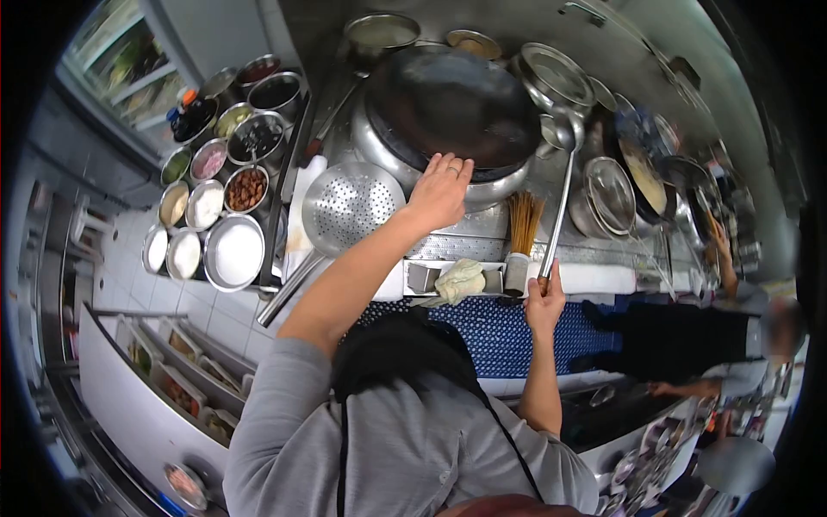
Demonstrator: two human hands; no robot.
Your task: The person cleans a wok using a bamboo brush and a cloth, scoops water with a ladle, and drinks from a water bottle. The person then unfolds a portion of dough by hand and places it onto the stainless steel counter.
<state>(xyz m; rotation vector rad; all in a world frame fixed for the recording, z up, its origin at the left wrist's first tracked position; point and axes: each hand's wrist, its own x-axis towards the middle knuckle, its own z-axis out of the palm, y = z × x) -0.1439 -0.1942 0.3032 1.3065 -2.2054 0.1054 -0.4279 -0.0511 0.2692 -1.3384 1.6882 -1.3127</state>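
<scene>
Steadying the wok [452,108] at upper centre, I judge: my left hand [439,191] rests fingers [445,164] on its near rim, grip unclear | right of centre: my right hand [544,308] grasps the ladle [562,202] by its lower end, likely for reach, bowl up-frame

The wok [452,103] is black with a brownish sheen; the ladle [562,202] is silver, brown at its near end. At left, the strainer [351,202] is silver with a pattern of dark dots. The brush [524,215] is golden brown, the rag [461,282] pale yellow-green. The cloth [551,336] is blue with small white marks. Nearest, the shirt [413,448] is grey and the apron [401,349] black. Far left, the bottle caps are orange [189,96] and blue [173,114]. The floor tiles [207,308] are white with grey lines.
</scene>
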